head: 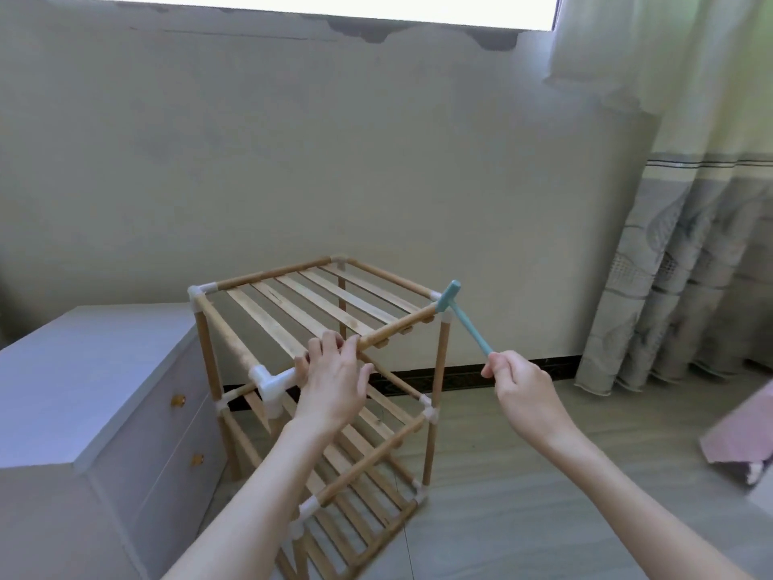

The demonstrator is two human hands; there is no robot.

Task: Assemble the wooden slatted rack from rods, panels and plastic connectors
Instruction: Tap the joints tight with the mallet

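A three-tier wooden slatted rack [309, 303] stands on the floor, its rods joined by white plastic connectors. My left hand [334, 378] grips the top front rod [397, 328] just right of the near top corner connector [267, 380]. My right hand [518, 383] holds the handle end of a small teal plastic hammer [462, 318]. The hammer's head lies against the right front top corner connector [444, 313]. Two lower slatted shelves [364, 487] show beneath my left forearm.
A white drawer cabinet [83, 403] stands close against the rack's left side. A beige wall runs behind, with a patterned curtain [690, 265] hanging at the right. A pink and dark object [744, 450] lies on the floor at the far right.
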